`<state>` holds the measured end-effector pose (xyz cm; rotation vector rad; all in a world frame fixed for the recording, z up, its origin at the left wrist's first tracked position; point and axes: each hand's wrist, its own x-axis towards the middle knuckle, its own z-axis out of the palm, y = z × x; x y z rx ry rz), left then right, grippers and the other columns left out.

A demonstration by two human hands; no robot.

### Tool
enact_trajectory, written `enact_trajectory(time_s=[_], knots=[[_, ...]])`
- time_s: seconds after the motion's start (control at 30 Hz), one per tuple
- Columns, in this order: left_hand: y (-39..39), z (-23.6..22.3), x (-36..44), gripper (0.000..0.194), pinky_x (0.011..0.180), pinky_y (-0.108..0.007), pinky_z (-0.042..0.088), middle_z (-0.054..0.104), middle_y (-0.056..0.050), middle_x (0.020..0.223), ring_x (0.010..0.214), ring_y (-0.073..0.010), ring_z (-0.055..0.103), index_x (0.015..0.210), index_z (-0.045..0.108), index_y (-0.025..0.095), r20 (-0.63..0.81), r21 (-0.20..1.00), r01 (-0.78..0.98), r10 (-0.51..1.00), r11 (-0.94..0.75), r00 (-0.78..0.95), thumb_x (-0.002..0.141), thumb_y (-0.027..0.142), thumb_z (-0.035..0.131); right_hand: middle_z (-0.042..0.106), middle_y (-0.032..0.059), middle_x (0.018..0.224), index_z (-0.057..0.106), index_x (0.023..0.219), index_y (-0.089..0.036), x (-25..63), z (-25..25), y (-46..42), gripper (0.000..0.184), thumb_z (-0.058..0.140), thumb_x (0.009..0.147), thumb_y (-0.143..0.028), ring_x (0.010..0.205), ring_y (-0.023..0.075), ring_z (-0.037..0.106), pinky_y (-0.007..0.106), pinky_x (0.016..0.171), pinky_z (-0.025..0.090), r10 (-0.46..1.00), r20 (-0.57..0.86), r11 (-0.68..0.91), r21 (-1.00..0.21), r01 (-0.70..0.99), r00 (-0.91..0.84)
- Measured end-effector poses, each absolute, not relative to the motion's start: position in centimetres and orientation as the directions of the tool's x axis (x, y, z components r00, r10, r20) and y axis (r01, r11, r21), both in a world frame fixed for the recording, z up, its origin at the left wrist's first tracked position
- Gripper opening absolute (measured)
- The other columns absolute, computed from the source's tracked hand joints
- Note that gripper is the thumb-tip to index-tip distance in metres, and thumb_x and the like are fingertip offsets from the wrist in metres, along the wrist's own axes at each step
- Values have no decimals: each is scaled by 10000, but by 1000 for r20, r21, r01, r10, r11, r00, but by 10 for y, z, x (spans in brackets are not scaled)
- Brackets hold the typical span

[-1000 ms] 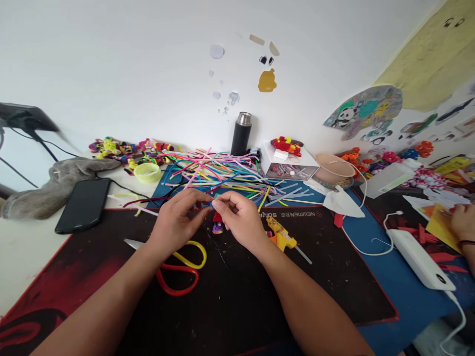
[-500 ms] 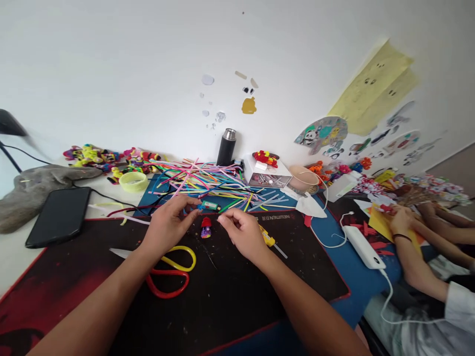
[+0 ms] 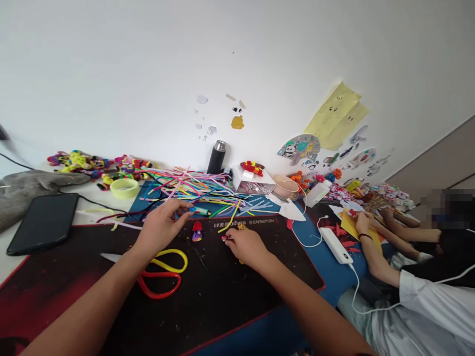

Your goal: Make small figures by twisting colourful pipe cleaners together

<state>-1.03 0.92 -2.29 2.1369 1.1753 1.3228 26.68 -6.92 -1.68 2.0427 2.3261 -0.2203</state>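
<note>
Dark mat (image 3: 218, 291) before a white wall (image 3: 141, 74): figurine (image 3: 197, 231) lies lengthwise toward the wall, red end foremost, between left hand (image 3: 162, 225), pinching a blue scrap (image 3: 190, 209), and right hand (image 3: 249, 247), curled over the glue gun (image 3: 242, 226), grip unclear.

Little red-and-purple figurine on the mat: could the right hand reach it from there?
Probably yes: only mat shows between the figurine and the right hand, though its fingers seem to pinch a small item.
</note>
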Motion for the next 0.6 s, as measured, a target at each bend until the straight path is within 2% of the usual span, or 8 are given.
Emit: enact_trajectory(time_s=[0.1,0.23,0.43,0.6], knots=[[8,-21,-10,221,733,-339,527,740,-36,872,787,-232,694,1041,727,241,559,671,454,802,-586,209,944,406,618,836,128,1046,760,1196,-208,253,-12,-64,267,611,1043,-369,988,319,785,353,794,490,976,-149,153,-55,987,-159],[7,-19,-9,213,743,-339,536,743,-39,877,781,-231,693,1028,725,238,580,660,443,786,-607,213,936,395,612,836,94,1108,750,1245,-252,246,2,-60,278,641,1032,-394,1041,296,774,339,843,492,962,-160,213,-67,975,-221],[8,-20,-7,251,802,-347,554,762,-53,899,816,-241,706,1043,726,239,562,661,455,795,-597,228,950,433,596,825,97,1149,719,1330,-262,240,21,-35,315,570,1079,-381,1062,282,758,333,848,474,976,-91,189,-105,976,-199],[8,-19,-9,250,767,-348,550,760,-55,901,797,-247,706,1018,729,248,538,675,457,810,-580,234,935,451,610,831,41,968,738,1304,-285,239,36,-40,298,585,1078,-404,914,236,760,294,730,434,989,-61,123,-175,977,-135]])
